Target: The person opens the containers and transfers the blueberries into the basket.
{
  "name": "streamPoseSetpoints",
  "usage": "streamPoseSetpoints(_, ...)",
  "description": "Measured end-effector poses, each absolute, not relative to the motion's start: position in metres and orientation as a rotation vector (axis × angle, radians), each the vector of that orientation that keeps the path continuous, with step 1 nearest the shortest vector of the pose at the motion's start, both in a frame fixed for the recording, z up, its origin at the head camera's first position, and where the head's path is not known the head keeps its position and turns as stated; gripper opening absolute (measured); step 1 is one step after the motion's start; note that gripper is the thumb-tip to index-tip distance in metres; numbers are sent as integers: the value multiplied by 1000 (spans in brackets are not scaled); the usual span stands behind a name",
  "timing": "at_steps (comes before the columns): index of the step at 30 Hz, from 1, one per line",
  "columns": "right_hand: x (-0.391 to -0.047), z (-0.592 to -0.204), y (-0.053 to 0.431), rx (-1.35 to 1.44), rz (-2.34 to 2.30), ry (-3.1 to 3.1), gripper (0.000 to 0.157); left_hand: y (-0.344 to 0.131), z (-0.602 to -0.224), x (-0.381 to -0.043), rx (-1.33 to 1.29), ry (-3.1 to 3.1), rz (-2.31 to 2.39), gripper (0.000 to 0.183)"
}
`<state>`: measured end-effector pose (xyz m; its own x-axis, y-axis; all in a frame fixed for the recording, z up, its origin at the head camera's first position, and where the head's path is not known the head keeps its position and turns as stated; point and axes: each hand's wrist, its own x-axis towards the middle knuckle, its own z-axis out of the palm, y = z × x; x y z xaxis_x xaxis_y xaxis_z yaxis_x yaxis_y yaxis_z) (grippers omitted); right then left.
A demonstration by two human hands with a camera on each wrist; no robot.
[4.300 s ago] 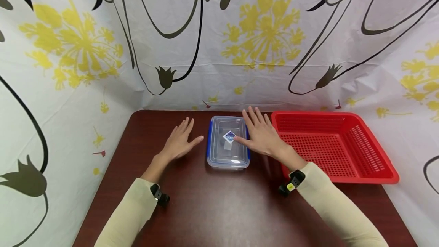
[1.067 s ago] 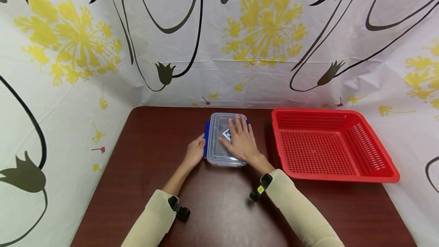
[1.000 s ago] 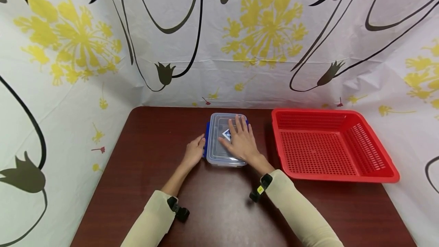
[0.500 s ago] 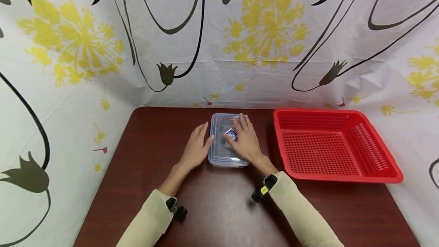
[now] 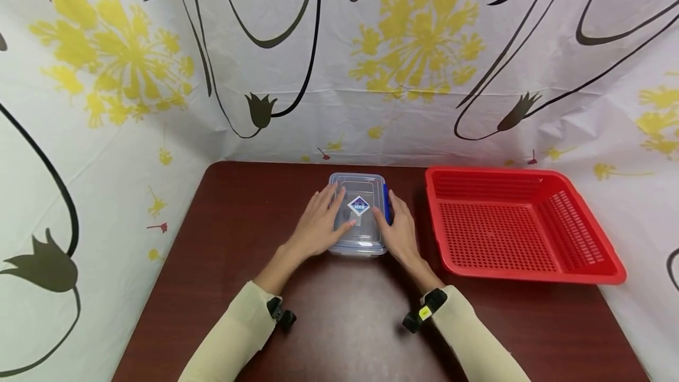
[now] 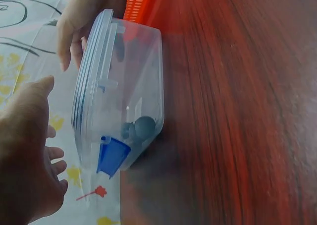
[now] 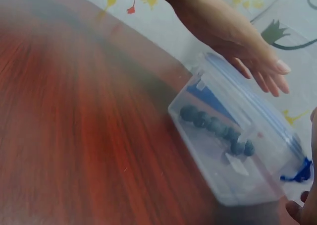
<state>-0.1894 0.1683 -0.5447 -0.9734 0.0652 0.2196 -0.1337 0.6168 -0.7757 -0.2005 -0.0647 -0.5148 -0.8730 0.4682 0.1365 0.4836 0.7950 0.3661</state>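
Note:
A clear plastic food container [image 5: 358, 237] with a lid and blue side latches stands on the table. Several dark round balls [image 7: 213, 126] lie in a row inside it. Over the lid's left part my left hand [image 5: 314, 226] spreads its fingers, palm down; whether it touches the lid cannot be told. My right hand [image 5: 401, 233] is at the container's right side, its thumb near the lid edge and its fingers beside the right blue latch [image 5: 388, 202]. In the left wrist view the left latch [image 6: 113, 155] sticks outward. The right fingertips are partly hidden.
A red perforated plastic basket [image 5: 495, 237] stands right of the container, close to my right forearm. The dark reddish-brown table [image 5: 339, 323] runs back to a white patterned cloth [image 5: 297, 140] hung behind and at the sides.
My left hand, earlier at the left latch, has moved up over the lid. The right hand has slid from the lid's top to the container's right side.

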Motion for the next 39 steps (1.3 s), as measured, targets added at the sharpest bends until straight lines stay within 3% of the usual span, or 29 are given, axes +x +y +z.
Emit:
streamPoseSetpoints(10,-185,-561,179,74,1369,-2609,75,-46,-519,-204,-872,-2978,-490,90)
streamPoseSetpoints(24,-185,-566,184,185,1467,-2576,56,-34,-526,-199,-850,-3017,-320,103)
streamPoseSetpoints(39,-186,-566,182,202,1543,-2528,51,-35,-527,-201,-855,-2997,-341,107)
